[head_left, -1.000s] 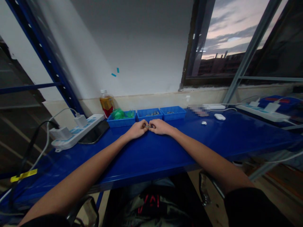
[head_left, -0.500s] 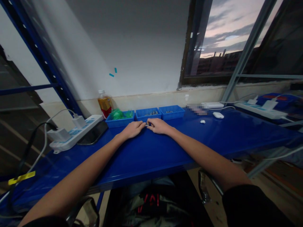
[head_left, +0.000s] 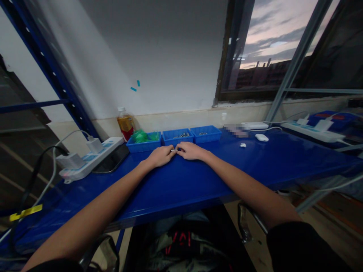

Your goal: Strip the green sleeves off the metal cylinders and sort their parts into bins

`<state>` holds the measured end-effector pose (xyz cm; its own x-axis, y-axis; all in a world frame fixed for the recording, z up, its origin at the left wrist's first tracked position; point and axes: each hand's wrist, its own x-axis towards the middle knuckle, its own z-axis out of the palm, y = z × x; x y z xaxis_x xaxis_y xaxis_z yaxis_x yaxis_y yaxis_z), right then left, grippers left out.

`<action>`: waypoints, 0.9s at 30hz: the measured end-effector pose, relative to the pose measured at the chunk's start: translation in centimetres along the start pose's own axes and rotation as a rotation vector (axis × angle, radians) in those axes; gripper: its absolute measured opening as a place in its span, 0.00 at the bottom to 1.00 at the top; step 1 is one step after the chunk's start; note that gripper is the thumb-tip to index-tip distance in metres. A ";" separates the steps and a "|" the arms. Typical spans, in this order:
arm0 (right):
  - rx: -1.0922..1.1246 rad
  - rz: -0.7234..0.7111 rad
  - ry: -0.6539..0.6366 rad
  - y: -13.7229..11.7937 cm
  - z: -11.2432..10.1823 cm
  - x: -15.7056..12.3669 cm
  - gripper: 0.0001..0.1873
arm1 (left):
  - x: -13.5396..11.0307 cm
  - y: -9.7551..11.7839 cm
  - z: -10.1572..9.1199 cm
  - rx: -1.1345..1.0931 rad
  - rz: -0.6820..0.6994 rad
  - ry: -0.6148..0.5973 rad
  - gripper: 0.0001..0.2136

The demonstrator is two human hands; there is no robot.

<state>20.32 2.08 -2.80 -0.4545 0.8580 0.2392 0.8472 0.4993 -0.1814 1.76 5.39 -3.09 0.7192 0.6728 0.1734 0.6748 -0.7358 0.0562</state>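
My left hand [head_left: 162, 156] is closed in a pinch on a small, silvery, rod-like piece [head_left: 174, 150], just in front of the blue bins. At the other end of that piece are the fingertips of my right hand [head_left: 192, 151], also pinched together. The two hands nearly meet over the table. Fingers hide most of the piece, and it is too small to name closely. Behind the hands, the middle blue bin [head_left: 168, 141] and the right blue bin [head_left: 211, 138] hold small metal parts. Green plastic bags [head_left: 141, 136] fill the left blue bin [head_left: 144, 147].
On the left of the blue table [head_left: 181, 189] lie a power strip [head_left: 93, 158] with plugs and a dark phone [head_left: 112, 160]. A drink bottle [head_left: 124, 122] stands by the wall. To the right are a white earbud case [head_left: 261, 138], an earbud [head_left: 243, 145] and another power strip [head_left: 314, 131].
The silvery piece shows more clearly between the fingertips now. My left fingers have shifted slightly to the right, closer to my right hand. Everything else has stayed in place.
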 end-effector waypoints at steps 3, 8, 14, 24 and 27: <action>0.005 -0.014 -0.001 0.1 0.1 0.1 0.12 | 0.0 0.0 0.1 -0.007 -0.013 0.001 0.19; 0.036 -0.029 0.021 0.4 0.2 0.2 0.11 | 0.1 0.1 -0.1 -0.014 -0.027 -0.019 0.20; 0.097 -0.029 0.032 0.7 0.3 0.2 0.08 | 0.1 0.1 -0.2 -0.005 -0.037 -0.027 0.19; 0.082 -0.004 0.012 0.5 0.1 0.3 0.09 | 0.1 0.0 0.1 -0.027 -0.039 -0.012 0.18; 0.075 0.003 0.002 0.5 0.1 0.3 0.10 | 0.0 0.1 0.0 -0.022 -0.042 -0.008 0.18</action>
<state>20.60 2.61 -2.95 -0.4511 0.8594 0.2408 0.8255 0.5044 -0.2533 1.86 5.28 -3.12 0.6918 0.7036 0.1625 0.7006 -0.7085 0.0848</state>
